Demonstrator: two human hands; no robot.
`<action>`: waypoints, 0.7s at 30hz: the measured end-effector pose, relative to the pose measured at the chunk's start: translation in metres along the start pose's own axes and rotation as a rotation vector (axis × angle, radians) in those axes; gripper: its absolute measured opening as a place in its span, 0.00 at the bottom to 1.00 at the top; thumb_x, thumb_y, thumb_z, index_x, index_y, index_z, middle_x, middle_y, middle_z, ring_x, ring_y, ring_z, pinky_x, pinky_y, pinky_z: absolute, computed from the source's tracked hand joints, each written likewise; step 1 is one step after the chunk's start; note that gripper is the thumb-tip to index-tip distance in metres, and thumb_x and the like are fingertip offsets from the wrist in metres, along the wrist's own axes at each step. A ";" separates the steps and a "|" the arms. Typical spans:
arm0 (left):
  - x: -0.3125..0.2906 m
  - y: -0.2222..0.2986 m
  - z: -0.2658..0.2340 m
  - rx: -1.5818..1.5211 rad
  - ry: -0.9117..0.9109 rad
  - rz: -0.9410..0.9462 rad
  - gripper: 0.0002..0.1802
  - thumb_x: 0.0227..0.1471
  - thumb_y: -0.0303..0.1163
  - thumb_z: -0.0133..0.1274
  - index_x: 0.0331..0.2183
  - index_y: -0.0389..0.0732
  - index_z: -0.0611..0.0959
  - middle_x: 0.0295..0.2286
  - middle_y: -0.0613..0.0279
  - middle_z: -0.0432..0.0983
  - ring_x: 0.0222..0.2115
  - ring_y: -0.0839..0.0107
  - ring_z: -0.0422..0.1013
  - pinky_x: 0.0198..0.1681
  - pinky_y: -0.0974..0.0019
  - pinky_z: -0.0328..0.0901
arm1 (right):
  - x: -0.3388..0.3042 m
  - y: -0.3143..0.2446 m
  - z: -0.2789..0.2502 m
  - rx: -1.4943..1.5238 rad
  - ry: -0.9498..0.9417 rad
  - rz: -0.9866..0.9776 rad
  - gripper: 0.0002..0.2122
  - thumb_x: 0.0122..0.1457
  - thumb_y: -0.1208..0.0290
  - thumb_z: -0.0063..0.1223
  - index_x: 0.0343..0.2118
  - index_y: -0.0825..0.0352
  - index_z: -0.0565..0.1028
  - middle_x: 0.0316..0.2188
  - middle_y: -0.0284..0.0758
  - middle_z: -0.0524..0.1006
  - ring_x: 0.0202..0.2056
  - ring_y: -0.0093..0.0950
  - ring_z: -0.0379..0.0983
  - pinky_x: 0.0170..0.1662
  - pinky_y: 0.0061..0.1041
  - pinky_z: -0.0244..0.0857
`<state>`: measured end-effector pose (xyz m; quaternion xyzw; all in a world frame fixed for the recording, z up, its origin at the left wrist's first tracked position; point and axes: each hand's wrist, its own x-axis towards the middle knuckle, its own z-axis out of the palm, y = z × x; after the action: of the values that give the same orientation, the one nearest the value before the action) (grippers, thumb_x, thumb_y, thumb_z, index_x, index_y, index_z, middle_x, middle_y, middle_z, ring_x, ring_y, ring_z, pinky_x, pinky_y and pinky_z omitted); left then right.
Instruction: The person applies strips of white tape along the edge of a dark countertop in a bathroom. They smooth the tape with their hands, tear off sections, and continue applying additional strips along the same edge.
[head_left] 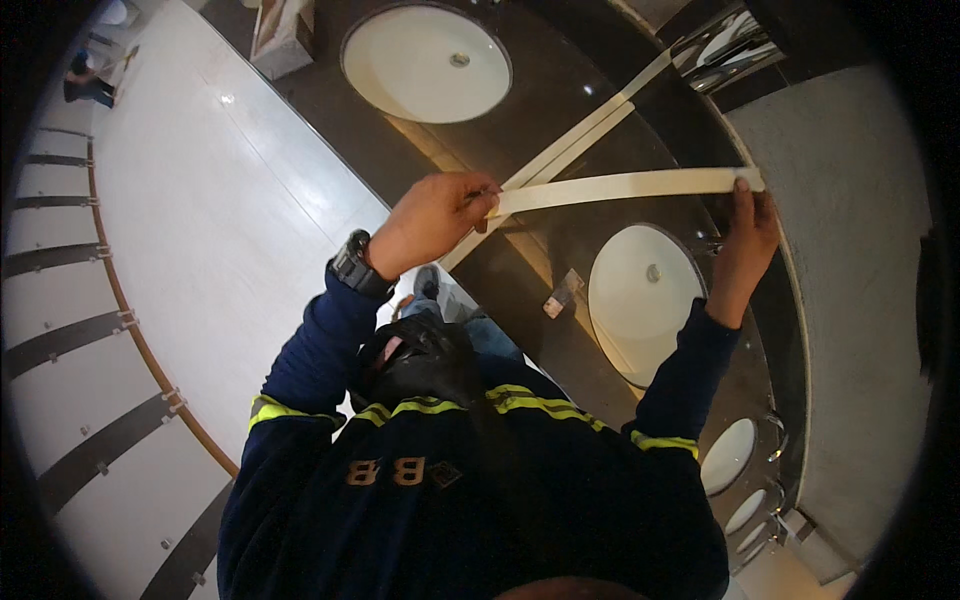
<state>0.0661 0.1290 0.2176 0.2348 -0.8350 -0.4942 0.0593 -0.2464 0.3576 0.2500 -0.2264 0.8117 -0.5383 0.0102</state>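
Observation:
My left hand [440, 215], with a dark watch on its wrist, is closed on the near-left end of a pale cream flat strip [620, 188]. The other end is pinched between the thumb and fingers of my right hand [750, 235], by the wall edge. Between the two hands the strip is stretched in a slight bow above the dark countertop [490, 290]. Beneath it, two more pale strips [570, 150] run diagonally across the counter from its front edge toward the wall. I cannot tell the strips' material.
White oval basins, one near [645, 300] and one farther off [430, 65], are set into the counter. A small worn block [563, 292] lies between them. More basins [728, 457] continue at lower right. Pale floor [230, 150] extends left; a person [90, 80] is far off.

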 end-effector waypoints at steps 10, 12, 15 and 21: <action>0.007 0.109 -0.064 0.876 -0.261 0.701 0.12 0.59 0.37 0.54 0.40 0.42 0.86 0.28 0.48 0.81 0.32 0.47 0.78 0.38 0.46 0.70 | -0.100 -0.046 0.026 0.004 -0.306 -0.340 0.20 0.62 0.63 0.63 0.53 0.68 0.77 0.50 0.38 0.81 0.49 0.31 0.78 0.53 0.31 0.69; 0.011 0.118 -0.068 0.891 -0.338 0.723 0.12 0.55 0.38 0.56 0.37 0.43 0.87 0.28 0.47 0.81 0.31 0.47 0.79 0.37 0.48 0.72 | -0.115 -0.082 0.054 -0.059 -0.531 -0.377 0.19 0.60 0.65 0.64 0.51 0.69 0.78 0.48 0.39 0.82 0.48 0.33 0.78 0.54 0.33 0.69; 0.005 0.121 -0.079 1.017 -0.270 0.828 0.15 0.48 0.35 0.58 0.38 0.43 0.89 0.24 0.47 0.82 0.29 0.46 0.80 0.31 0.48 0.74 | -0.144 -0.125 0.087 0.168 -0.572 -0.264 0.16 0.61 0.68 0.64 0.49 0.72 0.80 0.43 0.41 0.83 0.44 0.31 0.79 0.52 0.32 0.69; -0.017 0.106 -0.102 0.945 -0.141 0.745 0.09 0.48 0.36 0.58 0.29 0.42 0.88 0.24 0.47 0.82 0.29 0.47 0.80 0.30 0.49 0.74 | -0.148 -0.144 0.112 0.252 -0.693 -0.161 0.07 0.64 0.73 0.58 0.32 0.71 0.77 0.30 0.32 0.81 0.34 0.19 0.73 0.41 0.23 0.66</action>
<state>0.0801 0.0979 0.3614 -0.1057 -0.9920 -0.0301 0.0619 -0.0326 0.2709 0.2962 -0.4550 0.6673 -0.5244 0.2697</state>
